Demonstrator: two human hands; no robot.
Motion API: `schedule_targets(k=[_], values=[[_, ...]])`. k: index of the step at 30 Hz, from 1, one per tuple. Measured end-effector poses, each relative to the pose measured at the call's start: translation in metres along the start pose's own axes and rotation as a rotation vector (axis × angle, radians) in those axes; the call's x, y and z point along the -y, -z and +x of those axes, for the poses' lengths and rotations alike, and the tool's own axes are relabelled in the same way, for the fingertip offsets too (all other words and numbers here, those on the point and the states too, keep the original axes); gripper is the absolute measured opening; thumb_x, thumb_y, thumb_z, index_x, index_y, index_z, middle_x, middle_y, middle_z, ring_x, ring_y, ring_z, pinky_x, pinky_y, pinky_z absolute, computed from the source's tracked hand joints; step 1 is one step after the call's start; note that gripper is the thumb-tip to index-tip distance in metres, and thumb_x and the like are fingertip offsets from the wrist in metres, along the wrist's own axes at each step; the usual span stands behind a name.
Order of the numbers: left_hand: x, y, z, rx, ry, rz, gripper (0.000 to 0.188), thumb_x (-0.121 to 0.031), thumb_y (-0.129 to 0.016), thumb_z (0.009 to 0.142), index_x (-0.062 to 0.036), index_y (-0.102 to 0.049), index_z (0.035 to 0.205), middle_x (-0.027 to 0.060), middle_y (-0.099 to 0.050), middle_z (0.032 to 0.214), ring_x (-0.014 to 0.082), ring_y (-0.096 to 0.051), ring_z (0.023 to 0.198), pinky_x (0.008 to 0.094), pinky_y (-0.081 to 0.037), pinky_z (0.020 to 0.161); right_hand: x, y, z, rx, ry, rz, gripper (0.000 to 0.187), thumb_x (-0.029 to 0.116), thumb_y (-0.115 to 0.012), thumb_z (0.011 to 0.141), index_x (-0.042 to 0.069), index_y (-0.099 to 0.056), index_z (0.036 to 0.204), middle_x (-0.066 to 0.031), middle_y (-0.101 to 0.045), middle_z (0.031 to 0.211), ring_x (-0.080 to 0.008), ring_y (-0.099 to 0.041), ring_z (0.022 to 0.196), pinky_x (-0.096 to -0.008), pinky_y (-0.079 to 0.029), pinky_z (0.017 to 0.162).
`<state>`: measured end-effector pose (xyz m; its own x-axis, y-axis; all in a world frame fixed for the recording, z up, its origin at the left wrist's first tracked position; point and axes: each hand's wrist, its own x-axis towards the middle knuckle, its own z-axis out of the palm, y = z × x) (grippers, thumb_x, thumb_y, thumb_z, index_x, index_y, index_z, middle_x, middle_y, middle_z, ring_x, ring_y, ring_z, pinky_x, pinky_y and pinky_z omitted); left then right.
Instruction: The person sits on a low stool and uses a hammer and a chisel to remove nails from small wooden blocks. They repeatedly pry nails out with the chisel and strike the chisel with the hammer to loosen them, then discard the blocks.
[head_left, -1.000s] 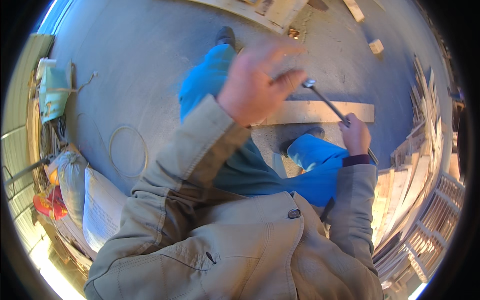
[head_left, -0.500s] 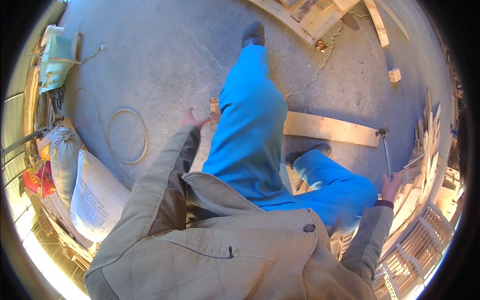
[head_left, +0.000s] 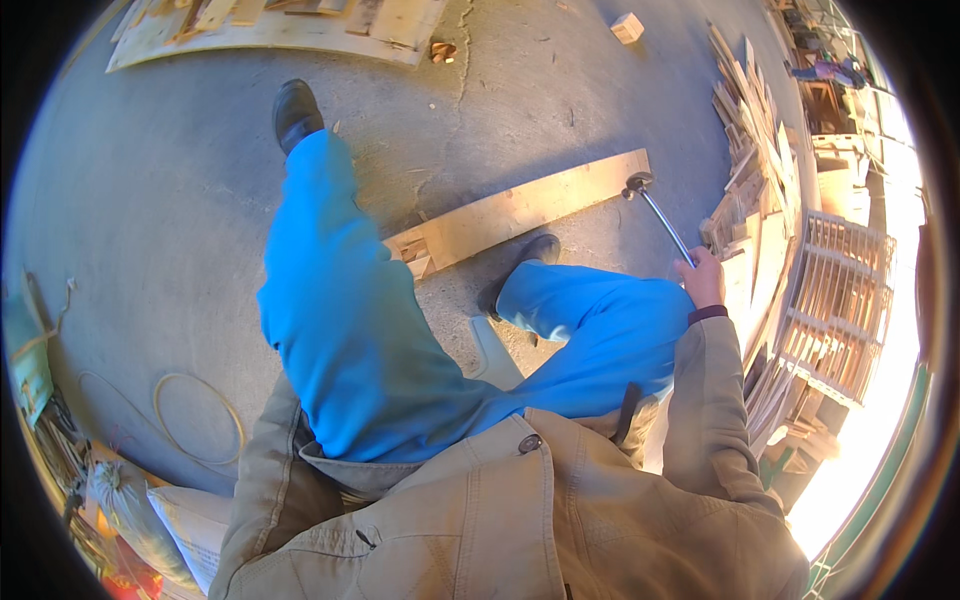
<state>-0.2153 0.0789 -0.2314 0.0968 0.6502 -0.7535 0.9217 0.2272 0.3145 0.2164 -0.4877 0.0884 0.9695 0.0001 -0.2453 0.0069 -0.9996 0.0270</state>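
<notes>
My right hand [head_left: 706, 277] is closed round the handle of a hammer [head_left: 666, 220]. The hammer's dark head is by the right end of a long pale wooden board [head_left: 530, 207], and I cannot tell if they touch. Short wood pieces [head_left: 413, 254] are at the board's left end, partly covered by my left leg. That board crosses the floor in front of my right shoe. My left forearm [head_left: 283, 440] goes down beside my left thigh, and the hand is hidden behind the leg.
A pile of wood offcuts [head_left: 752, 190] lies to the right, beside a slatted rack [head_left: 838, 300]. Far ahead are a large wooden panel [head_left: 280, 45] and a small wood block [head_left: 627, 28]. A coiled hose [head_left: 160, 400] and sacks [head_left: 190, 525] are at the left.
The view has swung to the right, so things appear shifted left and turned. My left hand, visible before near the board's left end, has gone behind my leg. The hammer stays in my right hand.
</notes>
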Motion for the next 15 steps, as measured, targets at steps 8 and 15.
schedule_targets(k=[8,15], values=[[-0.008,0.006,0.011,0.006,0.019,0.055,0.093,-0.042,-0.084,0.075,-0.0005,-0.042,0.147,0.0248,-0.052,0.143,0.0375,-0.054,0.127,0.0456,-0.048,0.101,0.003,-0.004,0.002,0.045,-0.024,0.101,0.034,0.022,-0.078,0.080,-0.002,-0.070,0.103,-0.0204,-0.072,0.091,-0.0321,-0.070,0.084,-0.0407,-0.054,0.077],[-0.019,0.007,0.016,0.013,0.029,0.081,0.085,-0.040,-0.080,0.079,-0.0016,-0.045,0.145,0.0233,-0.054,0.140,0.0363,-0.057,0.123,0.0455,-0.050,0.096,-0.008,-0.009,0.002,0.028,0.002,0.161,0.028,0.017,-0.077,0.082,-0.002,-0.068,0.101,-0.0159,-0.069,0.087,-0.0249,-0.065,0.079,-0.0373,-0.053,0.073]])
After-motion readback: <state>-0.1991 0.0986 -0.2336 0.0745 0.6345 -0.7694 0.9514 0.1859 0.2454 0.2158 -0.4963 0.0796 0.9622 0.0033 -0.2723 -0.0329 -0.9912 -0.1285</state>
